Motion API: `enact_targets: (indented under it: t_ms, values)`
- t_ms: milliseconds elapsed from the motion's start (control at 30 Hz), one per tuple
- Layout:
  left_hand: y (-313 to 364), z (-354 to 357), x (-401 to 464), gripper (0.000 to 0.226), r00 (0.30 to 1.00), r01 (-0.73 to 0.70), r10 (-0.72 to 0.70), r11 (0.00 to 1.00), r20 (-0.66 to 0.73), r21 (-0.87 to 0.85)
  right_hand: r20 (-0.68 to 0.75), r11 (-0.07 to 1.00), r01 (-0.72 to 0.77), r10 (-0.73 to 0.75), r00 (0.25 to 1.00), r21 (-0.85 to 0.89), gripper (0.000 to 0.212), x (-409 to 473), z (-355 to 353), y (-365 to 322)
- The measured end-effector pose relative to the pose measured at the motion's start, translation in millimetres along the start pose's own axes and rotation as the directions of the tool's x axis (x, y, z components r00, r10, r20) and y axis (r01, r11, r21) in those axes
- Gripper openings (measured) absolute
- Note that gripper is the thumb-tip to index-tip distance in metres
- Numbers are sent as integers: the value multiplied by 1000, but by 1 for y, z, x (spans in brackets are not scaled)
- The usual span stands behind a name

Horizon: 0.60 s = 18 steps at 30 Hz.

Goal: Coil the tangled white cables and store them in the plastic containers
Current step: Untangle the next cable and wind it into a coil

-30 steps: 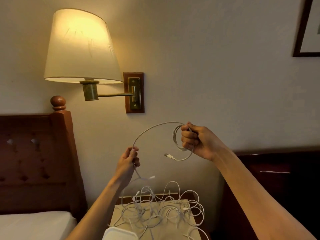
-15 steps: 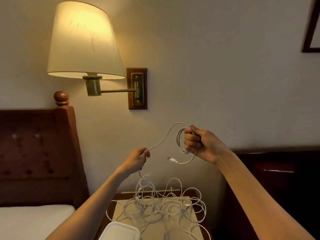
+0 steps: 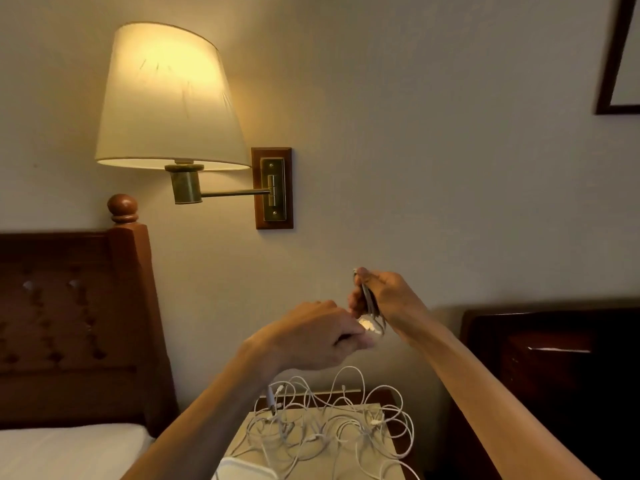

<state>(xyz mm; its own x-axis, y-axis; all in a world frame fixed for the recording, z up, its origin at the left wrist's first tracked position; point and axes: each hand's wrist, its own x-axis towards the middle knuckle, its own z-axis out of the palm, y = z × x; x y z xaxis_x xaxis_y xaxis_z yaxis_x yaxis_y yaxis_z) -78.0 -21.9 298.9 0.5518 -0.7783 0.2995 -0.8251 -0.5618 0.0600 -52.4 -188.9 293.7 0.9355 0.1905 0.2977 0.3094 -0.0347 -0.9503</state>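
Though tangled, two hands (image 3: 311, 337) (image 3: 384, 299), one coil (image 3: 370, 306).

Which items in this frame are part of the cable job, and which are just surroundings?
Job: coiled cable gripped by right hand; left hand; tangled cables; plastic container.
Surroundings: wall lamp, headboard, picture frame.

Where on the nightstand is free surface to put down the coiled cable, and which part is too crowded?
The tangled cables cover most of the nightstand top. Bare patches are small: the near right part, between the cable loops and the right edge, and a strip at the left edge behind the plastic container. The middle and back are crowded. The bed on the left offers wider room.
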Motion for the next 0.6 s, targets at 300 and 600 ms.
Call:
enact_targets:
  t_ms: [300, 600]
  values:
    - [-29, 1, 1, 38, 830, -116, 140, 990, -540, 79, 218, 994, 11, 12, 976, -104, 45, -17, 4, -5]
    - [-60, 3, -9, 28, 902, -56, -75, 956, -425, -287, 215, 985, -137, 157, 964, -108, 45, -15, -9, -17]
